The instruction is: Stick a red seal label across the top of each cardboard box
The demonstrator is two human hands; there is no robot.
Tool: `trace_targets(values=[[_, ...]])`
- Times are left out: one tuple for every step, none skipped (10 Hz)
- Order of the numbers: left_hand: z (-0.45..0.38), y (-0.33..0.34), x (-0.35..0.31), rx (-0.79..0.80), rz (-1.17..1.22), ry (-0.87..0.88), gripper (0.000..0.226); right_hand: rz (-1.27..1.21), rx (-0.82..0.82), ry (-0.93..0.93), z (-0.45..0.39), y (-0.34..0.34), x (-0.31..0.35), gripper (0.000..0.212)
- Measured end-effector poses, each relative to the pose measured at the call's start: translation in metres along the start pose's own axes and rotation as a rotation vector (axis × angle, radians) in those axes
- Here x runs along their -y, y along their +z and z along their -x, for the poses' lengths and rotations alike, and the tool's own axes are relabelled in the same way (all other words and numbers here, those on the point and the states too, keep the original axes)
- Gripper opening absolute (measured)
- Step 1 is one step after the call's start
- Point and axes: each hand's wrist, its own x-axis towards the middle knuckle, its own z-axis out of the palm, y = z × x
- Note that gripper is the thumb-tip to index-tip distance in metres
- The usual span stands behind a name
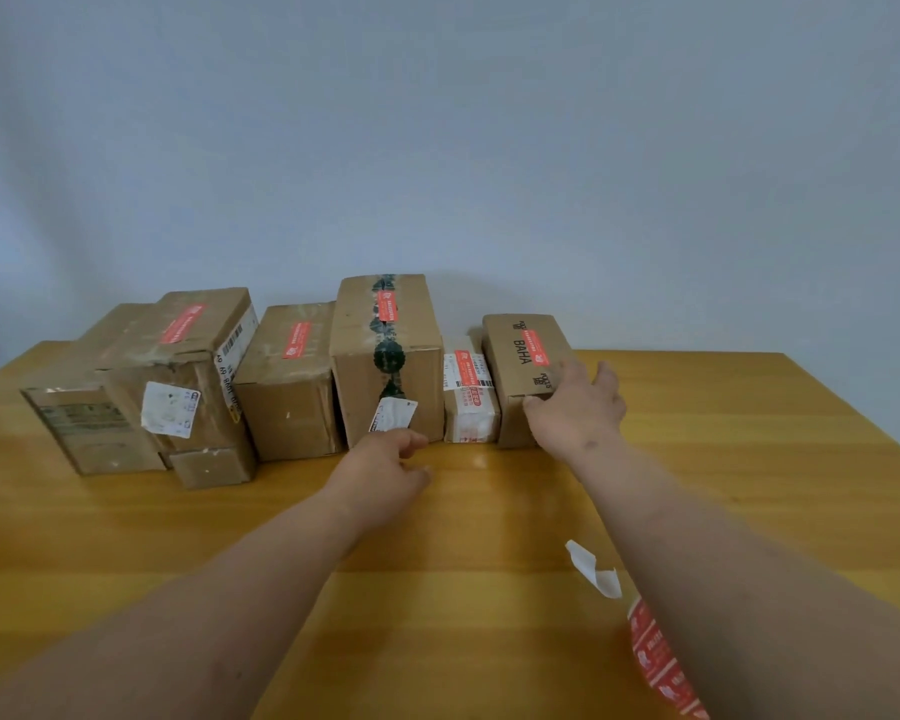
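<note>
1. Cardboard boxes are standing in a row at the far side of the wooden table (126,537), in front of a plain wall (437,122).
2. At the left, a low box (87,418) is touching the taller box with a red seal label (183,324) on its top.
3. Next, the middle-left box (281,397) is carrying its own label (297,340).
4. The tall box with dark tape (385,356) is also wearing a label (387,306).
5. The left hand (380,472) is hovering just before this box, its fingers loosely curled and holding nothing.
6. The small white-wrapped box (468,402) is showing a label (467,368).
7. The right hand (575,407) is resting on the BAHA box (523,356), fingers spread over its near top corner and thumb on the front face; a label (537,347) is lying across its top.
8. Near the right forearm, a white backing strip (593,569) and the red label roll (655,662) are lying on the table.
</note>
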Motion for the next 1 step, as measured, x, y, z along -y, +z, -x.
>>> trace_targets(values=[[0.0096, -0.0073, 0.0004, -0.001, -0.002, -0.012, 0.043, 0.041, -0.02, -0.056, 0.0133, -0.0068, 0.0082, 0.062]])
